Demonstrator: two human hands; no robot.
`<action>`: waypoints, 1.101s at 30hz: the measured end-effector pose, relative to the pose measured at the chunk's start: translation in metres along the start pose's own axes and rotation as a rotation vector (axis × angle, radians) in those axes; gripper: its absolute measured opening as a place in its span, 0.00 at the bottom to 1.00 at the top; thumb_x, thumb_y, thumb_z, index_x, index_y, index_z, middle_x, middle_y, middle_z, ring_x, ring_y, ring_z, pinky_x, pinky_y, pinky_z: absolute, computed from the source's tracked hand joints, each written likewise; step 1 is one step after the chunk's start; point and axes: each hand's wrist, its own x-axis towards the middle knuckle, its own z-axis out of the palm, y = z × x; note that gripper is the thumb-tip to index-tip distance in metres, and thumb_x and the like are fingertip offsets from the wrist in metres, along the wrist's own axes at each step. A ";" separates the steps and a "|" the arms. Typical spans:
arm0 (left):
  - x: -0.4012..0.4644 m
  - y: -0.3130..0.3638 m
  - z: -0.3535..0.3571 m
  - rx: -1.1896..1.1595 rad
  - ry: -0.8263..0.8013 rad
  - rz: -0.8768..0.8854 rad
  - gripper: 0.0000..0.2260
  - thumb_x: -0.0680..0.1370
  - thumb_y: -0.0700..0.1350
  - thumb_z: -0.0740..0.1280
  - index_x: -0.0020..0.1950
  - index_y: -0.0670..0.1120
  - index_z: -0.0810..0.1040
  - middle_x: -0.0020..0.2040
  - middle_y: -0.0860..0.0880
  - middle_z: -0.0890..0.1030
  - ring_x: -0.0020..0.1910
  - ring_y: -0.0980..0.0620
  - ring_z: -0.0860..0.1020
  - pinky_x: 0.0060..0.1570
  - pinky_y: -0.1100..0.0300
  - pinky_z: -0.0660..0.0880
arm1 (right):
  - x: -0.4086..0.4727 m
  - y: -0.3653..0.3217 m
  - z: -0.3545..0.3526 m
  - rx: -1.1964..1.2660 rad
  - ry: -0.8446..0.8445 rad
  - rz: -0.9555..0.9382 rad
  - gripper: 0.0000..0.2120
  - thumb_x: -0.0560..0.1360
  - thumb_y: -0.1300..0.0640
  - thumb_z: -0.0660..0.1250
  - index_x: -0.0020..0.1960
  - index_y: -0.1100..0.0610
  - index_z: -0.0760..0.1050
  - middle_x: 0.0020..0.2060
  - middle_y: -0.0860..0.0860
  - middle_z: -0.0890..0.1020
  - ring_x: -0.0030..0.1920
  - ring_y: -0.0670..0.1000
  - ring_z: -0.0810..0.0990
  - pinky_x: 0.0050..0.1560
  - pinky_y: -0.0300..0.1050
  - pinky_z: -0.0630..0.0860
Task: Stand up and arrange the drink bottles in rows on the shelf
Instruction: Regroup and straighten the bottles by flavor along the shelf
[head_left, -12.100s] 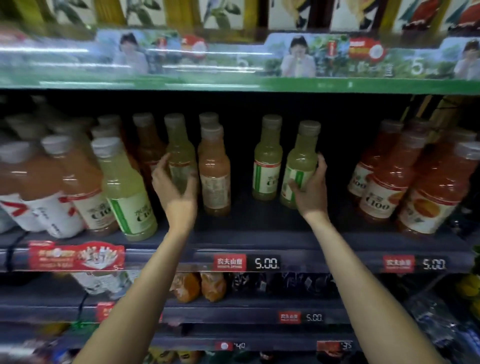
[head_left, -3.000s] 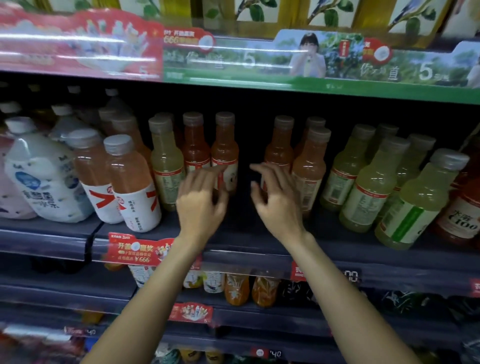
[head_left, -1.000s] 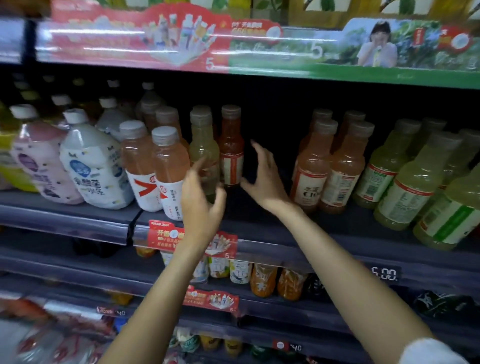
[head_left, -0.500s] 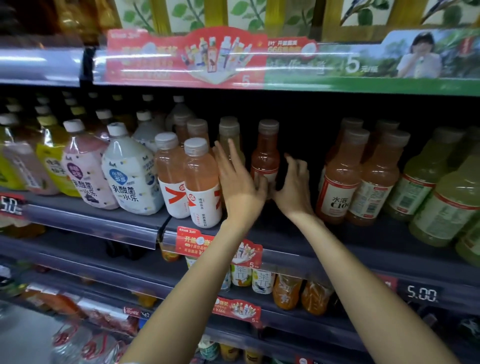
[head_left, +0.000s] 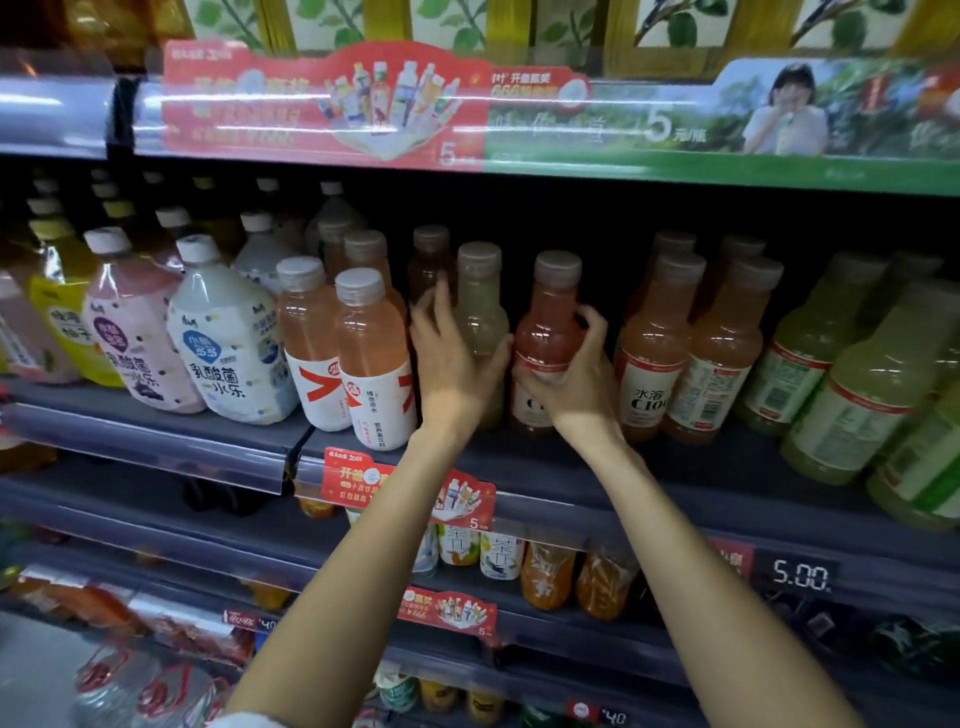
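Note:
On the dark shelf (head_left: 597, 473) two bottles stand upright side by side in the middle. My left hand (head_left: 452, 364) grips the pale yellow-green bottle (head_left: 480, 306) around its lower body. My right hand (head_left: 576, 379) grips the red-orange bottle (head_left: 550, 322) beside it, fingers curled round its waist over the label. Both bottles have grey caps. A darker bottle (head_left: 428, 265) stands behind my left hand's fingers.
Left of my hands stand two orange bottles with white labels (head_left: 374, 364) and fat white and pink bottles (head_left: 228, 338). On the right are orange C100 bottles (head_left: 649, 348), then green ones (head_left: 857, 395). Lower shelves carry more drinks and price tags (head_left: 800, 574).
The view has shifted, so the bottles sit more to the right. Both hands have closed around the two middle bottles, which now stand nearer the shelf front.

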 end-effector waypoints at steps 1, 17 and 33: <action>-0.003 0.002 -0.003 -0.081 -0.038 -0.033 0.39 0.70 0.50 0.76 0.74 0.40 0.60 0.66 0.41 0.68 0.66 0.44 0.69 0.65 0.60 0.63 | -0.009 0.001 -0.008 0.041 0.019 0.011 0.40 0.66 0.57 0.77 0.69 0.53 0.57 0.61 0.54 0.75 0.58 0.53 0.77 0.53 0.43 0.72; -0.042 0.016 -0.007 -0.399 -0.316 -0.138 0.37 0.59 0.65 0.75 0.63 0.51 0.72 0.54 0.63 0.77 0.53 0.70 0.76 0.55 0.69 0.74 | -0.071 -0.017 -0.073 0.198 0.296 0.046 0.38 0.64 0.55 0.79 0.66 0.47 0.60 0.60 0.47 0.76 0.59 0.41 0.76 0.60 0.39 0.74; -0.107 0.161 0.102 -0.526 -0.550 -0.088 0.34 0.64 0.56 0.79 0.66 0.51 0.70 0.53 0.60 0.78 0.58 0.54 0.78 0.57 0.61 0.73 | -0.121 0.033 -0.248 0.136 0.600 0.144 0.34 0.65 0.59 0.77 0.62 0.44 0.63 0.53 0.38 0.78 0.53 0.36 0.78 0.51 0.32 0.74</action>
